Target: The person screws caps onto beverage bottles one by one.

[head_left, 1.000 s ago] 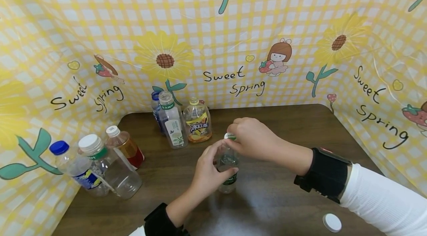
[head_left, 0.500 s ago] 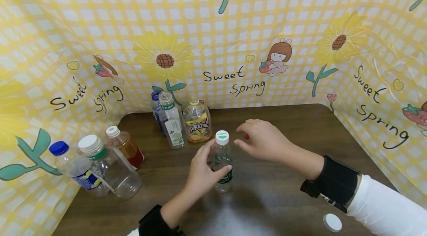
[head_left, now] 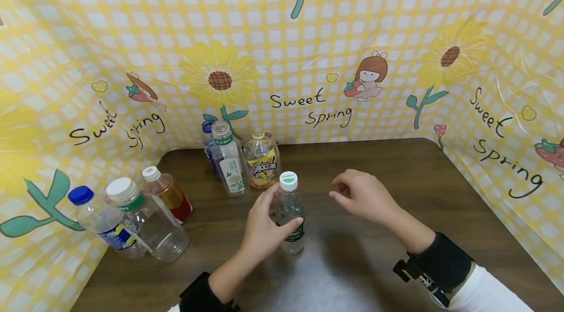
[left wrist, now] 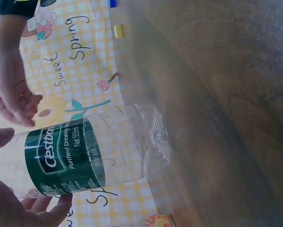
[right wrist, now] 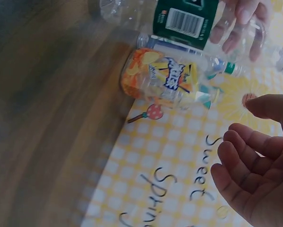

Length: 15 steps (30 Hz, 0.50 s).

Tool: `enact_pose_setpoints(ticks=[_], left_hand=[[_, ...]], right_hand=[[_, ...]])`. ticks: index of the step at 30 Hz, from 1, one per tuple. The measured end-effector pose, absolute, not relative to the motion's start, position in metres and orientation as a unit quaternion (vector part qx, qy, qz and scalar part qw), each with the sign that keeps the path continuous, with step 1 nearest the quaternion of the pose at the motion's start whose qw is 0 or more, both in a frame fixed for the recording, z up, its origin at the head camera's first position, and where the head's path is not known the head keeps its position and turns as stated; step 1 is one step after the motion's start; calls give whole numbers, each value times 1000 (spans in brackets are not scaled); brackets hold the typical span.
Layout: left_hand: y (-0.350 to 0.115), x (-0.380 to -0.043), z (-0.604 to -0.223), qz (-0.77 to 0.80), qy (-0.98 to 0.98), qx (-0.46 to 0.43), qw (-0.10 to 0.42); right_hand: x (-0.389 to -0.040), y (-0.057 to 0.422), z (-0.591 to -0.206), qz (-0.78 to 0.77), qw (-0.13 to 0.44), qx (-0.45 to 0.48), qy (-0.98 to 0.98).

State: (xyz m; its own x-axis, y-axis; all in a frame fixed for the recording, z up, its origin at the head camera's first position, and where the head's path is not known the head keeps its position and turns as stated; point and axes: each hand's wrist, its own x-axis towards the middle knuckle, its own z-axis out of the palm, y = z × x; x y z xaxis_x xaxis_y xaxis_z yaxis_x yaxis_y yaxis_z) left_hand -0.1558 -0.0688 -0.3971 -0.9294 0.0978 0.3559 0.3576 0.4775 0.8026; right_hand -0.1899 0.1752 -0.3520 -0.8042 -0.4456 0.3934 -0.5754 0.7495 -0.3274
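Note:
A clear plastic water bottle (head_left: 292,226) with a green label and a white cap (head_left: 288,181) stands upright on the brown table. My left hand (head_left: 264,228) grips its upper body, thumb on the near side and fingers behind. In the left wrist view the green label (left wrist: 61,158) faces the camera, and the bottle's base appears to touch the table. To the right of the bottle and apart from it, my right hand (head_left: 367,195) hovers with loosely bent fingers, holding nothing. The right wrist view shows its fingers (right wrist: 243,165) relaxed, with no object in them.
Behind the bottle are an uncapped clear bottle (head_left: 231,170), an uncapped iced-tea bottle (head_left: 263,165) and a blue bottle (head_left: 208,143). At left stand a blue-capped bottle (head_left: 103,221), a wide white-capped bottle (head_left: 160,233) and a red-labelled bottle (head_left: 172,199). Small yellow (left wrist: 118,31) and blue objects lie farther off.
My right hand has let go of the bottle's cap and moved away to the right. The bottle, still in my left hand, has shifted slightly left, its white cap now in full view.

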Motion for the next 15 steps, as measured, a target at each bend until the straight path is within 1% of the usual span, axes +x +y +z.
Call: enact_pose_setpoints(ticks=[5, 11, 15], left_hand=[[-70, -156, -397, -501, -846, -129, 131], [-73, -156, -399, -506, -843, -123, 134], [-74, -155, -400, -509, -843, -118, 129]], right_hand=[[-190, 184, -367, 225, 148, 255, -929], [-188, 189, -386, 180, 197, 242, -933], [-184, 189, -398, 167, 210, 227, -936]])
